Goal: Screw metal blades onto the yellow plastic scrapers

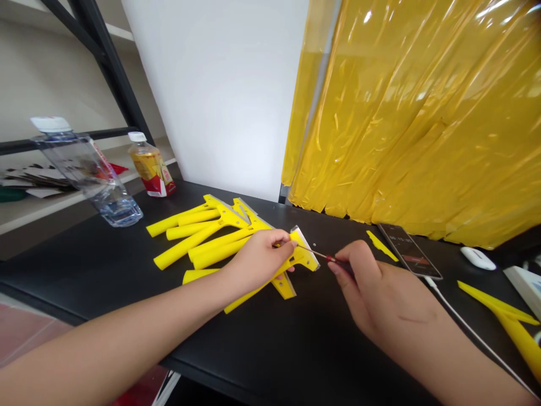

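My left hand (266, 248) is closed round the head end of a yellow scraper (306, 259), whose metal blade edge points away to the upper right. In my right hand (367, 282) is a screwdriver (315, 252) with a thin shaft and a red collar; most of its handle is hidden by my fingers. The shaft's tip reaches the scraper head beside my left thumb and fingertips. Several more yellow scrapers (190, 242) lie in an overlapping pile to the left, partly under my left hand. A tiny screw (314, 245) seems to lie just past the held blade.
A large clear bottle (97, 180) and a smaller drink bottle (151, 166) stand at the left. Rightward lie a loose yellow strip (381, 246), a phone (409, 251) with a white cable (460, 321), a white case (477, 257) and another yellow scraper (502, 310). Yellow plastic sheeting (414, 113) hangs behind.
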`<action>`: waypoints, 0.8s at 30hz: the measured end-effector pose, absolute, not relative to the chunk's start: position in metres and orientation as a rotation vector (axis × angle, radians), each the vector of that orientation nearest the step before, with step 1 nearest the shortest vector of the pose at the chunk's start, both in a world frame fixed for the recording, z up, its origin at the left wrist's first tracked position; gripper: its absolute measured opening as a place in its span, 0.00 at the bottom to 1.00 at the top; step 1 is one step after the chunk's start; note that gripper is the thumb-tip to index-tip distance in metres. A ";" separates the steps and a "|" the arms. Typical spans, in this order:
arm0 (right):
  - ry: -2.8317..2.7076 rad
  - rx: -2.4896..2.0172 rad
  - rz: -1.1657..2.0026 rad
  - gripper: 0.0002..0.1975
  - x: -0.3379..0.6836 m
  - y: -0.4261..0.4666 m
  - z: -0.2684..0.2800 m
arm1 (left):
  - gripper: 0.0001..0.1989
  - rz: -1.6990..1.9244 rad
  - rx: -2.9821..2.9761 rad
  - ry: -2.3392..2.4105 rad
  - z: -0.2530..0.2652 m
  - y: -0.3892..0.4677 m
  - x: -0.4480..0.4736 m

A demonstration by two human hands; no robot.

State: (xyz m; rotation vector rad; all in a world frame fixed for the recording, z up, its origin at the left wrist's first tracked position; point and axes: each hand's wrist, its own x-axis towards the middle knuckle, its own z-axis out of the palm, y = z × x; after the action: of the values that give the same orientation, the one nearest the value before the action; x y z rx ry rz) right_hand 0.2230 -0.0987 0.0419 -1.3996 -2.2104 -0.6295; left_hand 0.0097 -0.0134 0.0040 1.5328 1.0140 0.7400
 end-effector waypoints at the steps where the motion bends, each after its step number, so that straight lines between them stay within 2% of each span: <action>1: -2.199 -1.405 -0.659 0.13 0.221 -0.099 0.042 | 0.13 0.742 1.542 1.013 0.004 -0.014 0.010; 5: -2.234 -1.379 -0.606 0.12 0.218 -0.100 0.041 | 0.13 0.764 1.577 1.025 0.006 -0.014 0.010; 9: -2.185 -1.436 -0.761 0.15 0.221 -0.097 0.038 | 0.13 0.775 1.596 1.039 0.007 -0.014 0.011; 13: -2.240 -1.412 -0.686 0.12 0.223 -0.095 0.038 | 0.13 0.780 1.591 1.060 0.007 -0.013 0.010; 17: -2.233 -1.407 -0.843 0.17 0.221 -0.095 0.039 | 0.13 0.758 1.596 1.106 0.009 -0.013 0.010; 21: -2.259 -1.427 -0.674 0.13 0.220 -0.094 0.036 | 0.14 0.761 1.618 1.136 0.010 -0.014 0.010; 24: -2.236 -1.440 -0.773 0.15 0.219 -0.094 0.033 | 0.16 0.758 1.643 1.129 0.008 -0.015 0.010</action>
State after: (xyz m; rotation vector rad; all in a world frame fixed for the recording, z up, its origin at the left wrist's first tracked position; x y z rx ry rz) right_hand 0.2195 -0.0937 0.0332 -1.4399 -2.2357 -0.7728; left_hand 0.0103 -0.0155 0.0079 1.6431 1.1293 0.7581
